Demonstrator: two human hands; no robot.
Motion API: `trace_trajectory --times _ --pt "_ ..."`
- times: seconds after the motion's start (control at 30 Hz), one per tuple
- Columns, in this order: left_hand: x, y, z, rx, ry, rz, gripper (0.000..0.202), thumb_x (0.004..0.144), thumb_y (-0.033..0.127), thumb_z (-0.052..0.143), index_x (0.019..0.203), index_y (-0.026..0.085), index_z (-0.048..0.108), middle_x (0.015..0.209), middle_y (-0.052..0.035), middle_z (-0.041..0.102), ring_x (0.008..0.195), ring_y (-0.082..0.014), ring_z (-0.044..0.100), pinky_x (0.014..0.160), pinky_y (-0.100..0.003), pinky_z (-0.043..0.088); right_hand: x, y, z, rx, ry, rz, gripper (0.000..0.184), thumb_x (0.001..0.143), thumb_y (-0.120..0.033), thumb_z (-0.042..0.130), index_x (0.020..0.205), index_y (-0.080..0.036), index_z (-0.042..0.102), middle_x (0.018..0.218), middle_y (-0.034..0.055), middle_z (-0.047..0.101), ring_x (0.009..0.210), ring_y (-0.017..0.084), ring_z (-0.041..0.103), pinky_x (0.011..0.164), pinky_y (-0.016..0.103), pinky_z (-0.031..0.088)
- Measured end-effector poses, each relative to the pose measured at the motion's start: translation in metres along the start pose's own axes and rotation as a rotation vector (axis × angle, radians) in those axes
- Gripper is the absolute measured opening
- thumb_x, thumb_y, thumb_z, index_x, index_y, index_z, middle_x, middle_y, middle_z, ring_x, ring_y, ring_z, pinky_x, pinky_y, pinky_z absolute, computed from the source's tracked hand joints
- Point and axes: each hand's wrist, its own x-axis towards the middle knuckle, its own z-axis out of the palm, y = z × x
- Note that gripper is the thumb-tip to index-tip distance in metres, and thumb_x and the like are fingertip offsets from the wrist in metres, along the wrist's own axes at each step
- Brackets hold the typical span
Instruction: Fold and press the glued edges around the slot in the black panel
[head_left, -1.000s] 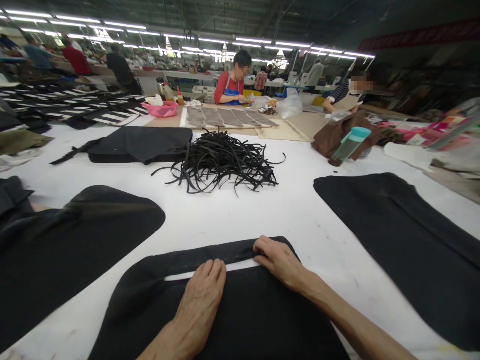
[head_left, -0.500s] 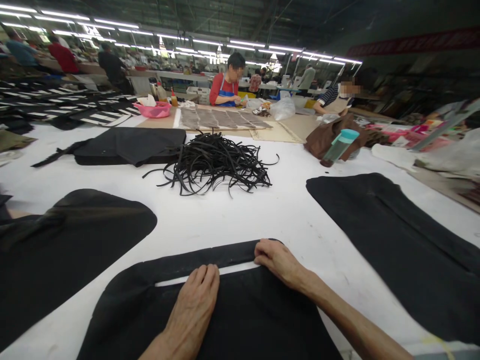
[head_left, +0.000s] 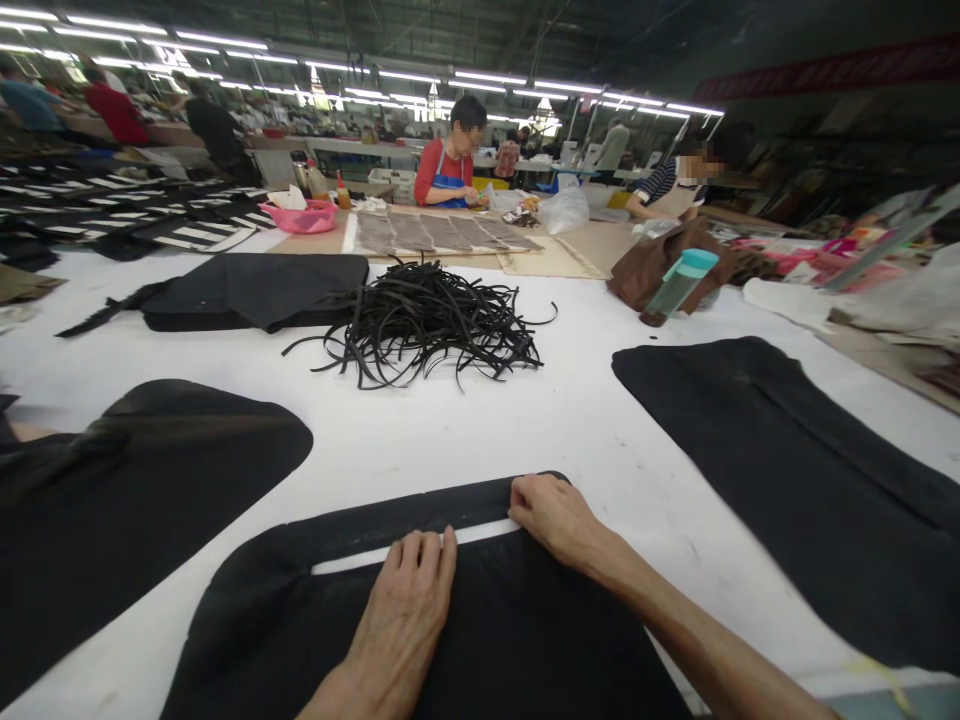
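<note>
A black panel of leather-like sheet (head_left: 540, 640) lies in front of me, with rounded upper corners. A long narrow slit (head_left: 352, 562) runs near its top edge and shows white; I cannot tell whether that is the table or a strip. My left hand (head_left: 405, 605) rests on the panel just below the slit, palm down, fingers laid out and slightly apart. At the slit's right end, my right hand (head_left: 553, 515) has its fingers curled and pressed together on the panel's upper band. Its fingertips are partly hidden.
More black panels lie left (head_left: 172, 470) and right (head_left: 795, 480) on the white table (head_left: 450, 440). Beyond are a heap of thin black strips (head_left: 442, 325), a black stack (head_left: 255, 290), a teal-lidded bottle (head_left: 679, 285), a brown bag (head_left: 637, 268) and a pink basket (head_left: 304, 216). Co-workers sit across.
My left hand has slid slightly to the right along the slit, and its fingers have spread a little. My right hand stays at the slit's right end.
</note>
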Motion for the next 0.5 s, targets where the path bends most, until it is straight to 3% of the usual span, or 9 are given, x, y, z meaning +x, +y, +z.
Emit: trace_trajectory --times 0.2,0.3,0.5 --pt "0.019 0.01 -0.015 0.021 -0.126 -0.038 0.055 0.077 0.005 0.047 0.128 0.026 0.045 0.08 -0.0071 0.056 0.068 -0.022 0.056 0.056 -0.033 0.045 0.002 -0.003 -0.007 0.03 -0.037 0.048 0.014 0.069 -0.014 0.052 0.07 -0.019 0.065 0.075 0.0033 0.067 0.073 0.017 0.059 0.06 0.025 0.033" --pt "0.027 0.02 -0.017 0.164 -0.187 -0.017 0.061 0.079 0.006 0.043 0.133 0.034 0.034 0.074 -0.0065 0.057 0.064 -0.0232 0.057 0.055 -0.034 0.043 0.003 -0.001 -0.008 0.054 -0.038 0.068 0.01 0.067 -0.016 0.056 0.07 -0.019 0.064 0.073 0.0027 0.066 0.072 0.017 0.058 0.059 0.024 0.032" --pt "0.028 0.033 -0.004 0.413 -0.135 0.067 0.07 0.081 0.015 0.04 0.141 0.028 0.006 0.073 -0.007 0.057 0.063 -0.0262 0.056 0.059 -0.044 0.044 0.007 0.01 -0.006 0.115 -0.022 0.113 0.011 0.064 -0.028 0.066 0.07 -0.019 0.062 0.07 0.0006 0.063 0.068 0.015 0.056 0.056 0.024 0.031"
